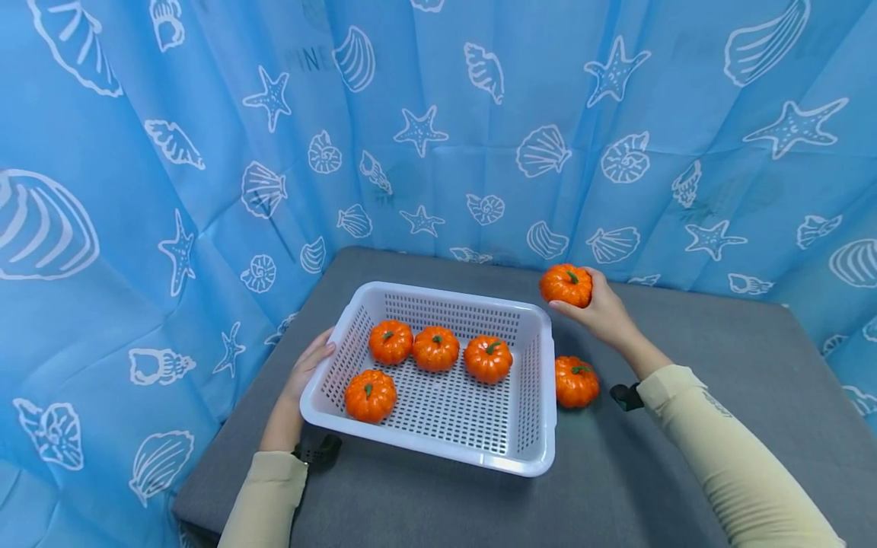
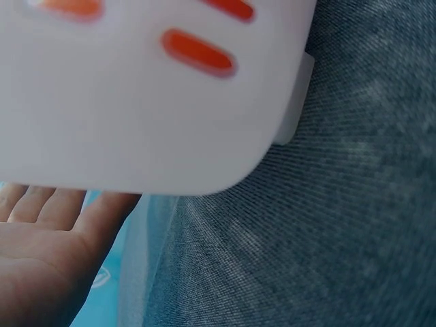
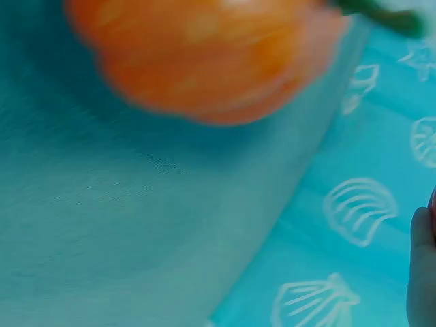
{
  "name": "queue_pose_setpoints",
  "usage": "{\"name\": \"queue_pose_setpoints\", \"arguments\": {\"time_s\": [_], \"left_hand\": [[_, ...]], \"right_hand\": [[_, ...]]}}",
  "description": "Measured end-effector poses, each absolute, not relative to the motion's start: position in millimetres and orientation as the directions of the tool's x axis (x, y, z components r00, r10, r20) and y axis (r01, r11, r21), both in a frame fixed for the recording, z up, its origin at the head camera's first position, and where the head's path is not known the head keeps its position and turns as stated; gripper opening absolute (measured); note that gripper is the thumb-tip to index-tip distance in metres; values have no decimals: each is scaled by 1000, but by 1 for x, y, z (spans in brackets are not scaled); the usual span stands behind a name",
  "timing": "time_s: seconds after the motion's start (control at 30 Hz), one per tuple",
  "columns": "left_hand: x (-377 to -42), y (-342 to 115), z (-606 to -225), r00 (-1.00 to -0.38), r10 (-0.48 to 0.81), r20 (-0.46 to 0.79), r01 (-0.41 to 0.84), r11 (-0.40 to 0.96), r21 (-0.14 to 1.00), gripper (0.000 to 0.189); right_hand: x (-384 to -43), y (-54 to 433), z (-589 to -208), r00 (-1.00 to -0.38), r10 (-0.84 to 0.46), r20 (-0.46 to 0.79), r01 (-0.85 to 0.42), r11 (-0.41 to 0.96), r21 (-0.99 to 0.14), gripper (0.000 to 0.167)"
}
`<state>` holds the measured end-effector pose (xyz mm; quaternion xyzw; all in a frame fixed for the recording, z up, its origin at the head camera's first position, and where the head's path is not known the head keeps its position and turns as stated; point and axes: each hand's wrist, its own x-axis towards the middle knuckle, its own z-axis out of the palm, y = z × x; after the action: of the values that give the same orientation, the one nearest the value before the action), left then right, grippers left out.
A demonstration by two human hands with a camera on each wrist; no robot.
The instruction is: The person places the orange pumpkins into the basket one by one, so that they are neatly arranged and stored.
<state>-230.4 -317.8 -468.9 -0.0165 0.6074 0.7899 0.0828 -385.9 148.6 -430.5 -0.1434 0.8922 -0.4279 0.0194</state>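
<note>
My right hand [image 1: 604, 310] holds a small orange pumpkin [image 1: 566, 286] with a green stem in the air, near the basket's back right corner. Another pumpkin [image 1: 576, 382] sits on the table against the basket's right side; it looms large as the blurred pumpkin [image 3: 218, 61] in the right wrist view. Several pumpkins [image 1: 435, 349] lie inside the white plastic basket [image 1: 438, 440]. At the basket's left wall, my left hand [image 1: 310, 369] rests with its fingers against the rim. The left wrist view shows the palm [image 2: 48, 259] with extended fingers, their tips hidden by the basket.
A grey cloth-covered table [image 1: 658, 472] carries the basket. Behind it and on the left hangs a blue curtain [image 1: 438, 190] printed with white shells and starfish. Dark wrist straps [image 1: 626, 396] show at both sleeves.
</note>
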Motion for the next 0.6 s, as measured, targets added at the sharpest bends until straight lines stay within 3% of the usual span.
{"name": "queue_pose_setpoints", "arguments": {"time_s": [0.6], "left_hand": [[-230,-318,-469,-988,112,-107,-132,-245,960,50]], "right_hand": [[-371,77,-388,-874,-453,176,-402,470,-786,90]]}}
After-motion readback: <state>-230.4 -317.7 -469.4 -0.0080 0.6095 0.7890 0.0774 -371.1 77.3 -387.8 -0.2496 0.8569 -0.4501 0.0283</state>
